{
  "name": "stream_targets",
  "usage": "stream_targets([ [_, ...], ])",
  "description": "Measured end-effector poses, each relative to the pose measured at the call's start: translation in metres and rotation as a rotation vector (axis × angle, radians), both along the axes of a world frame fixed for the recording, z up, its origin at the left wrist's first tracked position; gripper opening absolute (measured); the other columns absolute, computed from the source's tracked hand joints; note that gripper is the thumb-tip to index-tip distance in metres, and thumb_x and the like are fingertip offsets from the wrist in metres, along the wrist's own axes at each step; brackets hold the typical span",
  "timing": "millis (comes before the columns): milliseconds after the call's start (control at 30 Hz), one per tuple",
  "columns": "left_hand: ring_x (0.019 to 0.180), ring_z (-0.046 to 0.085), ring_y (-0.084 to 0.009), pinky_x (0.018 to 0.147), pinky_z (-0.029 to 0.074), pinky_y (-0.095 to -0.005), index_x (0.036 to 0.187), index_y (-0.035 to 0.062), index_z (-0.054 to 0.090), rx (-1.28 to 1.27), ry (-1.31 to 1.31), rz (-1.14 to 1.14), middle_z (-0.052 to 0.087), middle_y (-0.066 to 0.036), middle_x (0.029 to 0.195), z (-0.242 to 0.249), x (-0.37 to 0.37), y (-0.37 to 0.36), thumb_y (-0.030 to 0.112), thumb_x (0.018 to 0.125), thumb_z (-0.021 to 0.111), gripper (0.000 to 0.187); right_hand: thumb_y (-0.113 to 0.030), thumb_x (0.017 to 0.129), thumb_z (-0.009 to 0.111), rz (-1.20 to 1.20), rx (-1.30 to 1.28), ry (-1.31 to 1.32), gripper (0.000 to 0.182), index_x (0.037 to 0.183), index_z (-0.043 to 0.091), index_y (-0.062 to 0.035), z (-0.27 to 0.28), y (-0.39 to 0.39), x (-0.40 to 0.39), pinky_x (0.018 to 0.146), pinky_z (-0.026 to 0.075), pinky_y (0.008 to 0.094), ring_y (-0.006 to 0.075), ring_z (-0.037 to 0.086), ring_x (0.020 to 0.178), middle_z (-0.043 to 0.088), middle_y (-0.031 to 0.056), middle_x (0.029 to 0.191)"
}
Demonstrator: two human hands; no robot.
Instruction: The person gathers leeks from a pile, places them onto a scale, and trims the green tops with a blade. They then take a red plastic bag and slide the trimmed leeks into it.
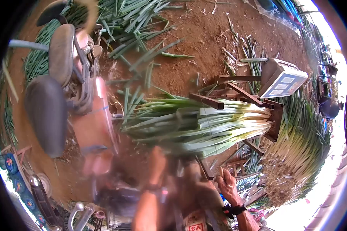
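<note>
"Reddish soil point(204, 29), strewn with cut leaves point(133, 17). Position of the green onions point(227, 125)?"

"Lying in a metal rack point(274, 122), white ends at its end plate, green tops spreading toward the left hand point(156, 163). A thin string point(209, 125) crosses them."

"Fingers?"

"Left: motion-blurred near the tops; finger state cannot be told. Right hand point(226, 184): fingers curled in, close together, just beside a metal bar point(204, 168); cannot tell whether they hold anything. Dark band point(235, 210) on that wrist."

"Surroundings?"

"Boxy device point(283, 81) with a labelled panel, near the rack. More onions point(304, 144) piled beyond the white ends. Motorbike point(61, 57) past the green tops."
</note>
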State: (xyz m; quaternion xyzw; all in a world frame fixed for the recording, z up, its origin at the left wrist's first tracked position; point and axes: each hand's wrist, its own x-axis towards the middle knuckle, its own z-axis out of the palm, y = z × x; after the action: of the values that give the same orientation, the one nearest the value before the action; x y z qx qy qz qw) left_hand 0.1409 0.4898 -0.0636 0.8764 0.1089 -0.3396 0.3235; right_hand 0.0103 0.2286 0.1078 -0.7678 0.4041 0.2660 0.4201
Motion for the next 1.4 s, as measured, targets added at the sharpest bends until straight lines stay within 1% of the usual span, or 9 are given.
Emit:
stream_targets([
  [133,0.095,0.067,-0.0441,0.080,0.054,-0.0509,0.109,0.0058,0.066,0.105,0.031,-0.071,0.071,-0.021,0.100,0.051,0.058,-0.017,0.009,0.088,0.063,0.021,-0.014,0.098,0.062,0.018,-0.004,-0.006,0.028,0.125,0.060,-0.0053,0.008,-0.002,0.011,0.072,0.054,0.0454,0.0420,0.067,0.086,0.067,0.0229,0.097],
  [267,0.104,0.062,-0.0426,0.087,0.051,-0.0495,0.112,0.0019,0.063,0.132,-0.229,-0.283,0.065,-0.021,0.110,0.042,0.074,-0.019,0.008,0.092,0.062,0.021,-0.005,0.098,0.061,0.162,-0.143,-0.224,0.036,0.133,0.055,-0.0003,0.002,0.002,0.001,0.070,0.055,0.0438,0.0404,0.069,0.082,0.069,0.0227,0.093],
  [300,0.103,0.062,-0.0417,0.088,0.051,-0.0491,0.113,0.0023,0.062,0.101,-0.279,-0.290,0.065,-0.020,0.109,0.039,0.080,-0.025,0.008,0.093,0.062,0.021,-0.002,0.098,0.060,0.191,-0.150,-0.237,0.045,0.141,0.049,0.0034,0.005,0.005,0.001,0.080,0.056,0.0448,0.0441,0.070,0.097,0.069,0.0270,0.107],
  [400,0.106,0.059,-0.0382,0.094,0.047,-0.0490,0.118,0.0035,0.062,0.003,-0.478,-0.317,0.064,-0.017,0.111,0.029,0.100,-0.059,0.013,0.097,0.062,0.023,-0.001,0.097,0.059,0.223,-0.126,-0.181,0.052,0.147,0.043,0.0053,0.018,0.007,0.012,0.085,0.057,0.0453,0.0459,0.068,0.106,0.067,0.0299,0.118],
  [700,0.123,0.057,-0.0326,0.106,0.042,-0.0477,0.127,0.0061,0.063,-0.059,-0.563,-0.497,0.065,-0.012,0.129,-0.049,0.164,-0.131,0.018,0.098,0.062,0.031,0.010,0.087,0.055,0.221,-0.088,-0.141,0.061,0.147,0.046,0.0059,0.028,0.011,0.029,0.071,0.054,0.0478,0.0448,0.064,0.084,0.063,0.0274,0.101],
  [1033,0.118,0.062,-0.0312,0.107,0.040,-0.0459,0.120,0.0043,0.065,-0.154,-0.405,-0.720,0.069,-0.015,0.120,-0.125,0.180,-0.164,0.023,0.101,0.058,0.028,0.003,0.084,0.065,0.300,-0.195,-0.095,0.062,0.145,0.053,-0.0025,0.007,0.002,0.032,0.061,0.059,0.0487,0.0414,0.070,0.074,0.068,0.0232,0.099],
  [1133,0.115,0.062,-0.0317,0.104,0.041,-0.0464,0.118,0.0041,0.066,-0.143,-0.321,-0.733,0.070,-0.015,0.117,-0.135,0.172,-0.163,0.023,0.101,0.058,0.027,-0.021,0.100,0.063,0.185,-0.014,0.223,0.055,0.150,0.047,-0.0045,0.021,0.002,0.046,0.082,0.057,0.0484,0.0458,0.066,0.105,0.065,0.0291,0.123],
  [1167,0.112,0.062,-0.0321,0.102,0.042,-0.0463,0.121,0.0043,0.065,-0.168,-0.363,-0.725,0.069,-0.015,0.114,-0.136,0.172,-0.163,0.021,0.101,0.058,0.027,-0.019,0.100,0.063,0.175,-0.081,0.172,0.054,0.150,0.047,-0.0067,0.020,0.008,0.049,0.071,0.056,0.0491,0.0449,0.067,0.092,0.066,0.0295,0.110],
  [1400,0.121,0.057,-0.0315,0.104,0.040,-0.0486,0.130,0.0098,0.061,-0.033,-0.330,-0.587,0.064,-0.010,0.129,-0.140,0.181,-0.178,0.023,0.098,0.063,0.035,-0.015,0.100,0.060,0.174,-0.093,0.035,0.052,0.150,0.048,-0.0076,0.026,0.005,0.093,0.069,0.053,0.0517,0.0441,0.064,0.087,0.064,0.0265,0.104],
])
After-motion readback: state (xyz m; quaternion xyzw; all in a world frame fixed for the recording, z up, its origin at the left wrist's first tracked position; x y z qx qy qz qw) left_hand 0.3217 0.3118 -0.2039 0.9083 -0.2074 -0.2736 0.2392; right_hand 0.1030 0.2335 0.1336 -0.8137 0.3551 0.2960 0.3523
